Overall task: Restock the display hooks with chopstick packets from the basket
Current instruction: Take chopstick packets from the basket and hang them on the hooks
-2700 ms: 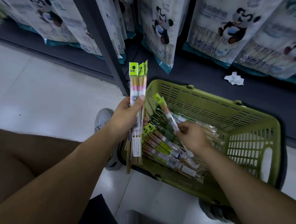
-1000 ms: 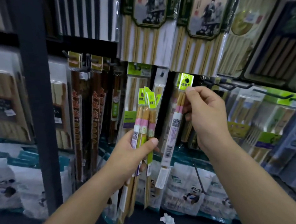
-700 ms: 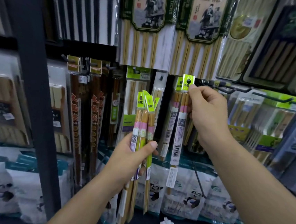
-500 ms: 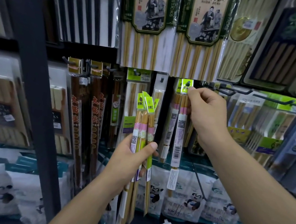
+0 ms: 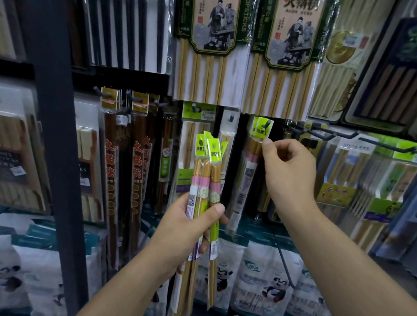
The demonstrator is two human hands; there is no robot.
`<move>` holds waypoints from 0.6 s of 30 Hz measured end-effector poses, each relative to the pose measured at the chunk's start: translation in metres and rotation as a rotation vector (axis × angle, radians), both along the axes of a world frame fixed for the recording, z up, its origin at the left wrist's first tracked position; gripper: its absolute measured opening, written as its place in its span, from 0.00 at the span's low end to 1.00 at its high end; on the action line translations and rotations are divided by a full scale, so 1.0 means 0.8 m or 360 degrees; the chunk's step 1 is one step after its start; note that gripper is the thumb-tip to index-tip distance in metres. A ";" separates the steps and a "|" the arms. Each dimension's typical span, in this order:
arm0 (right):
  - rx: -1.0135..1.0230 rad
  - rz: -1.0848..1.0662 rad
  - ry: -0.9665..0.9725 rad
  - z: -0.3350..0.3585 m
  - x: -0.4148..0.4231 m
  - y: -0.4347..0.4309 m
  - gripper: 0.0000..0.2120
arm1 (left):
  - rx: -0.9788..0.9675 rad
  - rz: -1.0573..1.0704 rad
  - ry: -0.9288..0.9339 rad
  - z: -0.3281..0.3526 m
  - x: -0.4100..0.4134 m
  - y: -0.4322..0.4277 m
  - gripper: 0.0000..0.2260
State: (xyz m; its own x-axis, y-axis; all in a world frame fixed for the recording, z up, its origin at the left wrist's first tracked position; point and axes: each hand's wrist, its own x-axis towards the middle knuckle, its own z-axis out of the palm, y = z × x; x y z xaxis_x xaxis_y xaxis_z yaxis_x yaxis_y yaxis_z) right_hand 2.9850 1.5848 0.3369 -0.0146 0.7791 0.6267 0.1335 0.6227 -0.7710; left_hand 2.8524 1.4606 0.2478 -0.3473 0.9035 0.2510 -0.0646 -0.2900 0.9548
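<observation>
left hand (image 5: 182, 231) grips packets (image 5: 204, 175) | right hand (image 5: 289, 172) at hung packet (image 5: 248, 173); pinch unclear

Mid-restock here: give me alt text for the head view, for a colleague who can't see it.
A person's right hand pinches the top of a green-tagged chopstick packet hanging on a display hook, while the left hand grips a bundle of matching packets upright before racks of packaged chopsticks.
</observation>
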 end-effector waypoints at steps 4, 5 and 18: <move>0.0021 0.0242 -0.0057 -0.012 0.001 -0.037 0.06 | 0.0022 -0.0031 0.0009 0.002 0.001 -0.003 0.14; -0.0011 0.0369 -0.0114 -0.013 0.000 -0.046 0.05 | 0.0024 -0.0038 0.0010 0.002 0.001 -0.003 0.13; -0.0176 0.0771 -0.0083 -0.011 0.001 -0.068 0.03 | 0.0077 -0.0125 0.0061 0.000 0.002 -0.006 0.16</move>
State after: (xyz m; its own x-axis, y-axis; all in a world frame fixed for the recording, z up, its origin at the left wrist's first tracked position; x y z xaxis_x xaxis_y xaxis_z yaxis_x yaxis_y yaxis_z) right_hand 2.9855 1.5301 0.3280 -0.4201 0.7368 0.5298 -0.1109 0.5377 -0.8358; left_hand 2.8540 1.4560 0.2480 -0.2649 0.9142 0.3068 -0.0525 -0.3313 0.9421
